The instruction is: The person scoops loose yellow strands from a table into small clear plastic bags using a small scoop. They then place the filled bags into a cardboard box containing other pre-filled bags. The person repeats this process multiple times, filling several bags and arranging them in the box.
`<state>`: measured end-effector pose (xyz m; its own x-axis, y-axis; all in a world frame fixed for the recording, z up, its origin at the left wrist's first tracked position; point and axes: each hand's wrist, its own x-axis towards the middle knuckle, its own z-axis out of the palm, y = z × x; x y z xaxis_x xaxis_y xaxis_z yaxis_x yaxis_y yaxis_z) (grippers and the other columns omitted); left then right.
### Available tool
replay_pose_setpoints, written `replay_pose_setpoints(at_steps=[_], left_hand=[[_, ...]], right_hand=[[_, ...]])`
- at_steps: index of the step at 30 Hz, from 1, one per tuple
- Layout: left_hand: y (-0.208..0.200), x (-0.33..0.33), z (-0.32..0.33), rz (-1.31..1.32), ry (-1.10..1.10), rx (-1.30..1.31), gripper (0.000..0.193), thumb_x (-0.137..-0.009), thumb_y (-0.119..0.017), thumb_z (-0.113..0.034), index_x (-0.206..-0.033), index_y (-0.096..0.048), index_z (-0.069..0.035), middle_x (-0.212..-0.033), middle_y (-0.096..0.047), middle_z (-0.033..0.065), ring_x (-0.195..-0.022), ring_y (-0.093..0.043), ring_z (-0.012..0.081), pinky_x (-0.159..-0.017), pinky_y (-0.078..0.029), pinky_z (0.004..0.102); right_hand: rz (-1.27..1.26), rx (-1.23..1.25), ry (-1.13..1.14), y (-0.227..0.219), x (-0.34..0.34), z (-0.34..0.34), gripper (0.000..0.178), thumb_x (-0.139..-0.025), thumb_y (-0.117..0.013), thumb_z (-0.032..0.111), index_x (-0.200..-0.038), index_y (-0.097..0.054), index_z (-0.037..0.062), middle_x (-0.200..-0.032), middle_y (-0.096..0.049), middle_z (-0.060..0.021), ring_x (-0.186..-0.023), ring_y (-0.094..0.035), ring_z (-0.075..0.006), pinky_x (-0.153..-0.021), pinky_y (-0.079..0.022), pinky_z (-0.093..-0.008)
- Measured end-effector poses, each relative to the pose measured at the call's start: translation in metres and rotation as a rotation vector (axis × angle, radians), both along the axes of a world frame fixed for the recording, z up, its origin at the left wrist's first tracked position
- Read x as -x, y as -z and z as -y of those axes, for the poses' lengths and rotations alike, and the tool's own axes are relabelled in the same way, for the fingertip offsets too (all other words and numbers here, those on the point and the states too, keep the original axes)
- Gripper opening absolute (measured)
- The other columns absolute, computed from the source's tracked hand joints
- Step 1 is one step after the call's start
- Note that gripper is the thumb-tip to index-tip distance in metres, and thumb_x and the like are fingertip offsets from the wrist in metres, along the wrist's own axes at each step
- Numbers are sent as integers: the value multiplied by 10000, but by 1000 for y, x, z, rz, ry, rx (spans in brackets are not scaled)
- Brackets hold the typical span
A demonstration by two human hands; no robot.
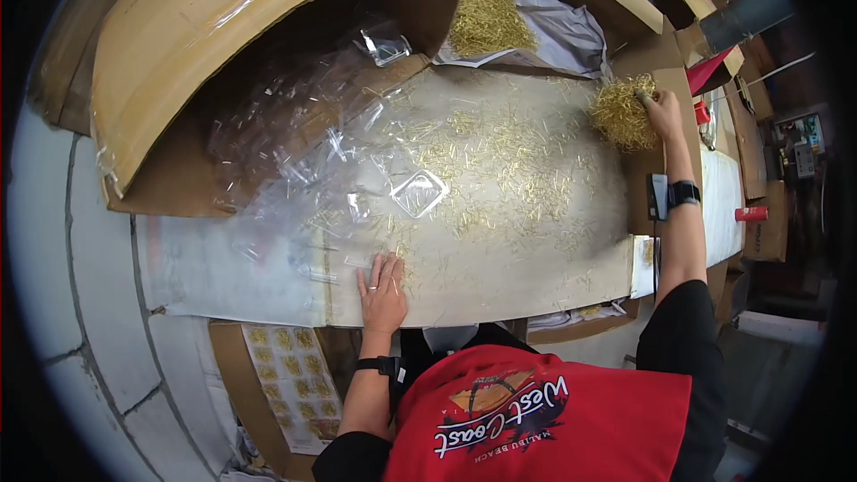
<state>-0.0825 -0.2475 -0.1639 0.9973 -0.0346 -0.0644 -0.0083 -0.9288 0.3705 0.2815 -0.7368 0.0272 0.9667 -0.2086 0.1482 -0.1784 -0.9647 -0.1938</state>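
Observation:
My left hand point(384, 296) rests palm down near the front edge of the worktable point(500, 290), its fingers stretched out and holding nothing. Up at the right, my right hand point(662, 112) is closed on the edge of a tangled clump of gold-coloured wire pins point(623, 114). The pins' exact kind is too small to tell. Loose gold pins point(509, 170) lie scattered across the middle of the tabletop. Among them sits a small clear plastic case point(419, 194), forward of my left hand.
Many clear plastic cases point(295, 138) are heaped at the left inside a cardboard box point(223, 0). A pile of gold pins point(489, 20) lies on white sheeting at the back. Below the table's front left, a carton holds a sheet point(290, 384) with rows of gold pin packs.

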Motion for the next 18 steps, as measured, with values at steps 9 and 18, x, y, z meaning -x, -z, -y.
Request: replay_pose_setpoints(at_steps=[9, 18], left_hand=[[-2, 0, 5, -46, -25, -43, 579, -718, -540, -86, -1294, -495, -120, -1424, -370, 2, -1381, -232, 228, -1119, -95, 540], [-1, 0, 7, -39, -24, -47, 593, -708, -514, -57, -1299, -472, -90, -1406, -408, 51, -1361, -275, 270, -1113, -96, 536]], right_hand=[[-175, 209, 126, 59, -29, 0, 572, -730, -673, 415, -1004, -583, -78, -1027, -612, -286, -1004, -595, -380, -858, -459, -417], [-86, -63, 227, 60, -28, 9, 405, -704, -665, 241, -932, -612, -89, -958, -626, -287, -929, -604, -415, -822, -475, -443]])
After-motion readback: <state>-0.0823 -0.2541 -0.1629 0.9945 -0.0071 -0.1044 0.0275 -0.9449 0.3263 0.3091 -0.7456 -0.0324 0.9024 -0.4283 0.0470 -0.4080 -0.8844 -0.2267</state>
